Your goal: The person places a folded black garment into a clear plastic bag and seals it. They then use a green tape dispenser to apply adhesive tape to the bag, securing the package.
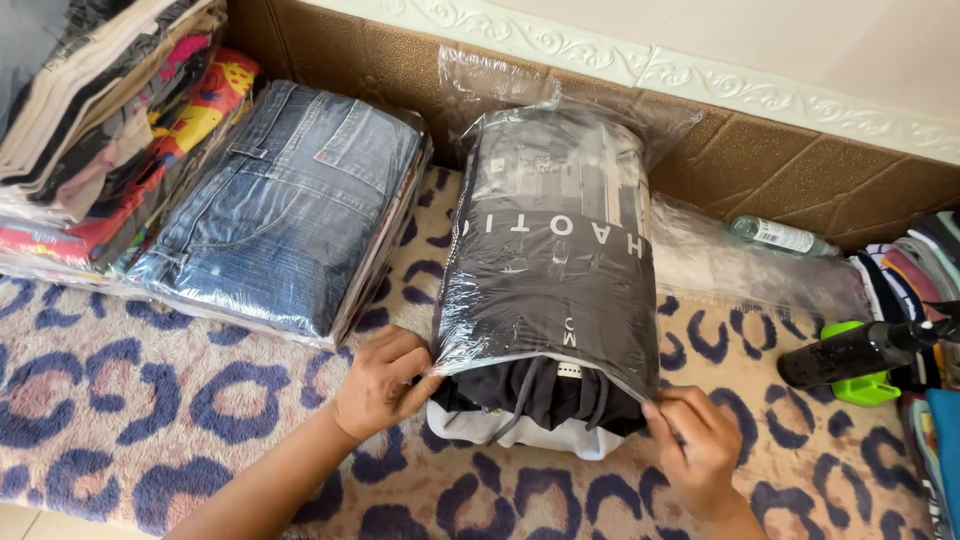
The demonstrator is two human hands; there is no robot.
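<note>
Both hands meet at the near end of a folded black garment (545, 395) half inside a clear plastic bag (555, 250). Left hand (383, 380) has its fingers curled together, pinching the bag's open edge at the left corner. Right hand (698, 445) pinches the same edge at the right corner between thumb and fingertips. A white folded piece (520, 430) shows under the black one, outside the bag. This bundle lies on a plush spotted blanket (150, 420), near its middle, running toward the far edge where a brown padded wall panel (790, 170) rises. Just left sits a bagged stack of blue jeans (290, 200), and beyond it, at the far left corner, a stack of mixed folded clothes (110, 120). Toward the right edge lie a clear bottle (780, 235), a dark bottle (850, 352) on something green, and more folded clothes (915, 265).
</note>
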